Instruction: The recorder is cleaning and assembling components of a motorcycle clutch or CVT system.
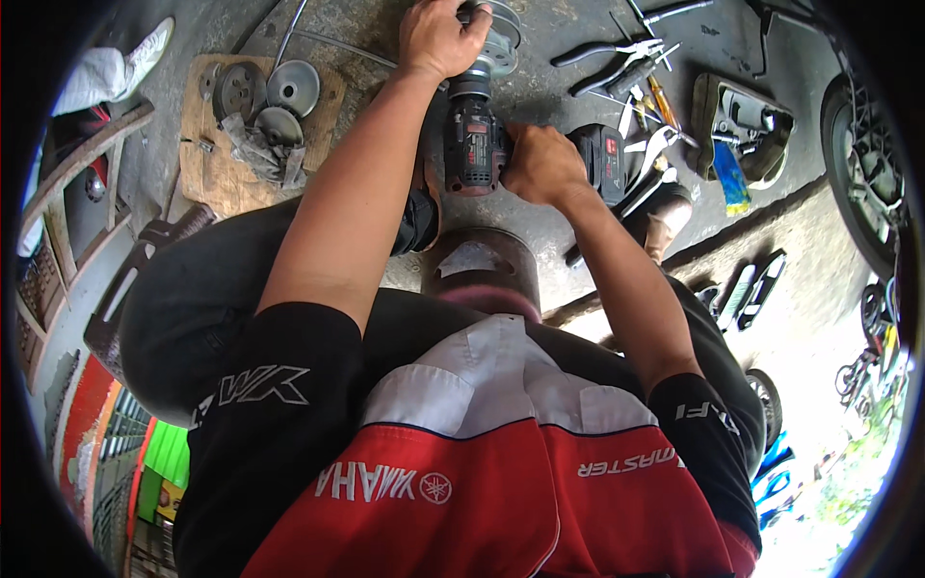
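Observation:
My right hand is wrapped around the handle of a cordless impact wrench, which lies on its side just above the floor. Its battery sticks out to the right of my fist. The wrench's nose and socket point away from me, meeting the middle of a round metal pulley. My left hand grips that pulley at its left side, with the thumb over its face. Some of the fingers are hidden behind it, and the exact contact between socket and pulley cannot be made out.
On the left, a wooden board bears metal discs, a bell-shaped cup and a crumpled rag. Pliers, screwdrivers and other hand tools lie at the right, near a tray of sockets. A metal cylinder stands between my legs.

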The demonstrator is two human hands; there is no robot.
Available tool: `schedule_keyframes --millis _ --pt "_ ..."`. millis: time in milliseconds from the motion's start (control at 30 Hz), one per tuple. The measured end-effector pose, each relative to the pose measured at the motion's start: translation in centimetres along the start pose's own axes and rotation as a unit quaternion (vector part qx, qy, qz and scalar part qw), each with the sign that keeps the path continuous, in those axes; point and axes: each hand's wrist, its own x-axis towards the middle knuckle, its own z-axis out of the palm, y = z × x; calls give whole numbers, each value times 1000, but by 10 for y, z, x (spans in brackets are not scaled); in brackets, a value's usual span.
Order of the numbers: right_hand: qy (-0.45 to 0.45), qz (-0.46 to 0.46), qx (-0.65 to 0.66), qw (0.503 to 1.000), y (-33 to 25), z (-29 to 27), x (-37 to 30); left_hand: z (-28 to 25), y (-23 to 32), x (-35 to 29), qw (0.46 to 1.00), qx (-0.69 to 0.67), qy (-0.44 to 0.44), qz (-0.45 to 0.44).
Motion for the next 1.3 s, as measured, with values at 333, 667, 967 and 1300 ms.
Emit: schedule_keyframes --millis 333,667,967,1300 --pt "37 -12 14 999 -2 4 -2 -5 6 0 999 9 2 -37" --pt "-1 10 -9 1000 -5 -1 2 -8 4 -1 999 -15 -9 -33" --pt "28 -3 -7 1000 -5 2 1 2 -2 -4 999 5 36 -10" --pt "14 5 -9 1000 -5 3 0 3 -4 -4 1000 3 26 -13"
